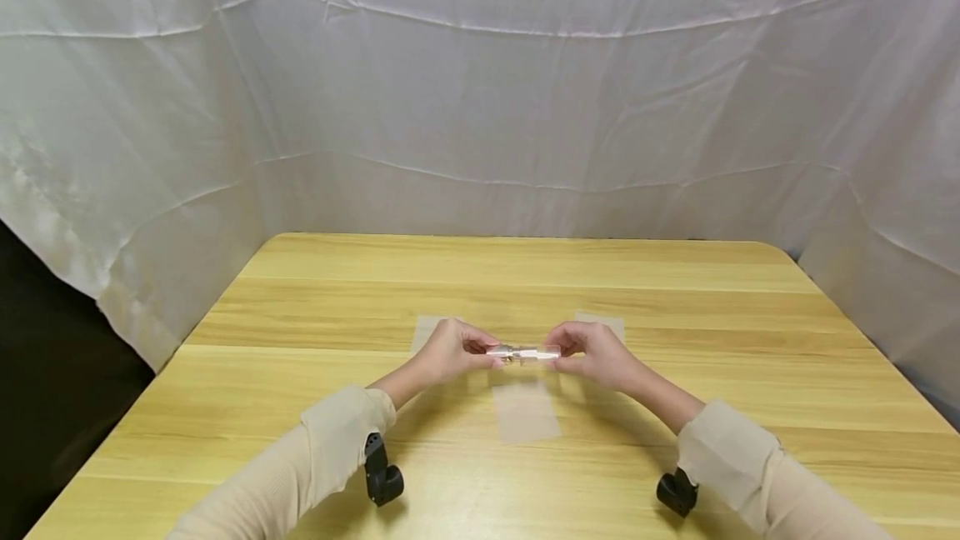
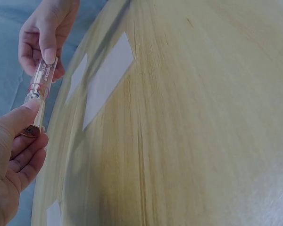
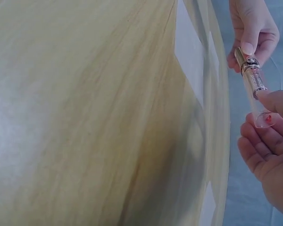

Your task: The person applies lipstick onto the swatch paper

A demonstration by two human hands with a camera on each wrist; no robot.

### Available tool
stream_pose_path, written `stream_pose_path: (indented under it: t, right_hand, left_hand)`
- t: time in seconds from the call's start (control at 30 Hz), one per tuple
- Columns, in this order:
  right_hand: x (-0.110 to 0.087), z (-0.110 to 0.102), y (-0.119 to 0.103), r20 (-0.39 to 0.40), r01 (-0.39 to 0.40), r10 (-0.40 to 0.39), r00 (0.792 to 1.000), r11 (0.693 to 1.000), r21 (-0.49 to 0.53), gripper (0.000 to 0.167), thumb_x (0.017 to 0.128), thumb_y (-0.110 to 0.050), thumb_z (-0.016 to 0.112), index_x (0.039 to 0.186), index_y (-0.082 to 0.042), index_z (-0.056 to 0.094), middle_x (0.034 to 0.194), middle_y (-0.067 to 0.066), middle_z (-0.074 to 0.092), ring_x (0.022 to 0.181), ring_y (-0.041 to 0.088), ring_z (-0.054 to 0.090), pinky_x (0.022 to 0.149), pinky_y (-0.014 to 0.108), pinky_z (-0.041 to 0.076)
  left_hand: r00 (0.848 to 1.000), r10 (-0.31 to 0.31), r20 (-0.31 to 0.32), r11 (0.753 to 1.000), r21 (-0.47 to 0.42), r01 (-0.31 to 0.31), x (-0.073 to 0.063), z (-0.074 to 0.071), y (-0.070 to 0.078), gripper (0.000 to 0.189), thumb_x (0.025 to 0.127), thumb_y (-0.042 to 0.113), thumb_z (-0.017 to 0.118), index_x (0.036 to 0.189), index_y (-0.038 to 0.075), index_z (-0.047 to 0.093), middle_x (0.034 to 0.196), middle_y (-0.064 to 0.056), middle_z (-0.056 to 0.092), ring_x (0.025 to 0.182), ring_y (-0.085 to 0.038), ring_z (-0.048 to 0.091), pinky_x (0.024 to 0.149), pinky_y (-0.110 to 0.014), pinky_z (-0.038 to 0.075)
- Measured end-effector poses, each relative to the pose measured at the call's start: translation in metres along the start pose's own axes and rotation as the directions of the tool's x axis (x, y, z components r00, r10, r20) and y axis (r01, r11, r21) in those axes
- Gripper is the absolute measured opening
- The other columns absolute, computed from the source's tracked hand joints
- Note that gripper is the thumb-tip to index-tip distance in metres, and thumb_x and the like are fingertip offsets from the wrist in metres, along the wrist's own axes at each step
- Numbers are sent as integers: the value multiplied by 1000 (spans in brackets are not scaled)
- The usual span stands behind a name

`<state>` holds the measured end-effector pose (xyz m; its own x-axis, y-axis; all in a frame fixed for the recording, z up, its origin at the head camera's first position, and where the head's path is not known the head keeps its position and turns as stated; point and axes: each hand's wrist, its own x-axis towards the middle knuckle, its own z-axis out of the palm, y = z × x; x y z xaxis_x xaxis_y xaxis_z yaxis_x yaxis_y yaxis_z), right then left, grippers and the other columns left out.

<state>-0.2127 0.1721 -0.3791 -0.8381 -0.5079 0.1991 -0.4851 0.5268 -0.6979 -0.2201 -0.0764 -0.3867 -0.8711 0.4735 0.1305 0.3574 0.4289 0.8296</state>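
Note:
A slim lipstick [image 1: 523,352] with a clear cap and a shiny gold base is held level over the table between both hands. My left hand [image 1: 450,352] pinches the gold base [image 2: 32,130] between thumb and fingers. At the other end, my right hand [image 1: 597,354] grips the clear cap [image 3: 261,112] with its thumb on top. Printed lettering and a small red mark show on the cap in the wrist views. The two parts lie in one line, end to end.
Three pale square sheets lie on the wooden table [image 1: 300,307]: a back left sheet [image 1: 425,332], a back right sheet [image 1: 606,325] and a front sheet [image 1: 527,415] below the hands. White cloth [image 1: 525,107] hangs behind the table. Black wrist cameras hang under both sleeves.

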Motion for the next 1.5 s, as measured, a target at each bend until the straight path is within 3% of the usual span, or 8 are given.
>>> stream_pose_path:
  t: [0.2, 0.47, 0.77, 1.2, 1.3, 1.5]
  right_hand:
    - [2, -1, -3, 32, 22, -22, 999, 1000, -5, 26, 79, -2, 68, 103, 8, 65, 95, 18, 68, 79, 12, 60, 72, 24, 55]
    - [5, 5, -5, 45, 46, -44, 998, 998, -51, 24, 78, -1, 67, 101, 5, 67, 87, 11, 69, 76, 7, 56, 69, 22, 53]
    - [5, 7, -8, 39, 7, -3, 999, 997, -81, 19, 77, -7, 71, 95, 0, 70, 85, 6, 69, 75, 6, 56, 67, 20, 52]
    - [4, 4, -8, 9, 45, -44, 999, 987, -154, 27, 80, -9, 70, 105, 1, 67, 90, 7, 66, 79, 14, 55, 66, 22, 50]
    - [5, 4, -6, -7, 32, -33, 999, 990, -141, 26, 80, -7, 71, 104, 1, 67, 89, 8, 66, 79, 16, 55, 66, 21, 50]
    - [9, 1, -1, -51, -63, 60, 997, 996, -61, 22, 80, -4, 70, 101, 4, 66, 88, 11, 66, 81, 18, 58, 67, 22, 52]
  left_hand:
    - [1000, -5, -6, 1000, -16, 5, 0, 0, 0, 22, 75, 10, 76, 92, -3, 71, 88, -16, 72, 69, -14, 67, 62, -18, 55]
    - [1000, 1, 3, 1000, -5, -1, 0, 0, -2, 22, 75, 8, 75, 93, -4, 71, 88, -16, 71, 71, -15, 67, 63, -18, 55]
    - [1000, 3, 6, 1000, 24, -4, 0, -2, -3, 22, 76, 9, 75, 93, -3, 71, 88, -15, 72, 73, -16, 68, 64, -18, 55]
    - [1000, 2, -24, 1000, 24, -1, -5, -9, -6, 21, 75, 9, 75, 93, -2, 71, 88, -15, 71, 73, -13, 65, 65, -18, 54]
    - [999, -6, -39, 1000, 13, 7, -7, -12, -9, 20, 76, 9, 75, 93, -1, 71, 88, -14, 71, 72, -11, 64, 65, -18, 54]
    - [996, -43, -80, 998, -39, 41, -12, -21, -15, 20, 78, 10, 74, 95, 0, 71, 88, -13, 71, 72, -11, 64, 66, -19, 54]
